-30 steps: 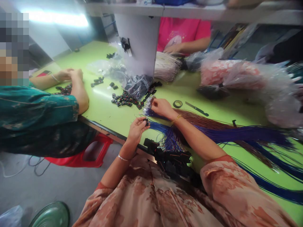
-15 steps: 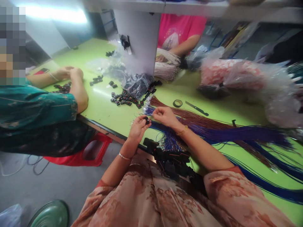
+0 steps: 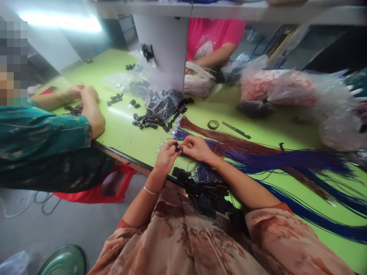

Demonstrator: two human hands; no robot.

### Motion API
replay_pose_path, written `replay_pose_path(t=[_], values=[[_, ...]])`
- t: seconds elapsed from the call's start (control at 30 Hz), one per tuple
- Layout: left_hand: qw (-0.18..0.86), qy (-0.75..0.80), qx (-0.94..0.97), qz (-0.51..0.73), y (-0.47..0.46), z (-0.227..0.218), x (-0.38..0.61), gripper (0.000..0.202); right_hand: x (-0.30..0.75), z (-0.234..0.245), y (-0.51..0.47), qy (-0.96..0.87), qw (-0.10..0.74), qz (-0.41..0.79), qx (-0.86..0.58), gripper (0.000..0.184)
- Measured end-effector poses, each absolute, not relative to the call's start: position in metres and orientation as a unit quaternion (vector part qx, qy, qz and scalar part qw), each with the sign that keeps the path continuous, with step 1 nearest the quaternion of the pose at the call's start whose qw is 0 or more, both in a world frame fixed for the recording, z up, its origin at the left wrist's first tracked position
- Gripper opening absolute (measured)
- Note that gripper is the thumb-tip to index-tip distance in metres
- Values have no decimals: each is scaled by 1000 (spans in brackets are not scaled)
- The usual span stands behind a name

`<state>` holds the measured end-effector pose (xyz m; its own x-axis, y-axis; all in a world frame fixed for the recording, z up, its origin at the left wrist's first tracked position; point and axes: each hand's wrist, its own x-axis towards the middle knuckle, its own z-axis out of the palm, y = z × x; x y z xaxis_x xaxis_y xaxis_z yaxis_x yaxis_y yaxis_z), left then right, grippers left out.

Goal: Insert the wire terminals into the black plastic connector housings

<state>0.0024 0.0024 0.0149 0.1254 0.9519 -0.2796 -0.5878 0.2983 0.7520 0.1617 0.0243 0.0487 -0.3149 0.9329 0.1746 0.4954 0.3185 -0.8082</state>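
My left hand (image 3: pixel 166 156) pinches a small black connector (image 3: pixel 177 147) just above the near edge of the green table (image 3: pixel 129 133). My right hand (image 3: pixel 196 147) is closed in a pinch right beside it, fingertips at the connector, holding a thin wire whose colour I cannot make out. Long bundles of brown wires (image 3: pixel 229 139), purple wires (image 3: pixel 286 158) and blue wires (image 3: pixel 315 217) lie across the table to the right. A heap of finished black connectors with wires (image 3: pixel 206 193) sits at the table edge against my lap.
Loose black connectors (image 3: pixel 147 121) and a plastic bag of them (image 3: pixel 164 103) lie ahead. A tape roll (image 3: pixel 213 124) and black strip (image 3: pixel 236 130) lie beyond. A person in green (image 3: pixel 43 141) works at the left, one in pink (image 3: pixel 213 38) opposite. Bagged wire bundles (image 3: pixel 286 89) fill the right.
My right hand left the wire bundle ends and came back toward me to meet my left hand at the connector. My left hand barely moved.
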Motion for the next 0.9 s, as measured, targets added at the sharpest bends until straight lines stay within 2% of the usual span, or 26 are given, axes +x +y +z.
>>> replay_pose_path(t=[0.57,0.9], values=[[650,414,295,564,-3,12,6,36,156,39,27,-687,333,421,-490,16],[651,438,284,551,0,16,13,35,163,40,26,-768,314,327,-452,17]])
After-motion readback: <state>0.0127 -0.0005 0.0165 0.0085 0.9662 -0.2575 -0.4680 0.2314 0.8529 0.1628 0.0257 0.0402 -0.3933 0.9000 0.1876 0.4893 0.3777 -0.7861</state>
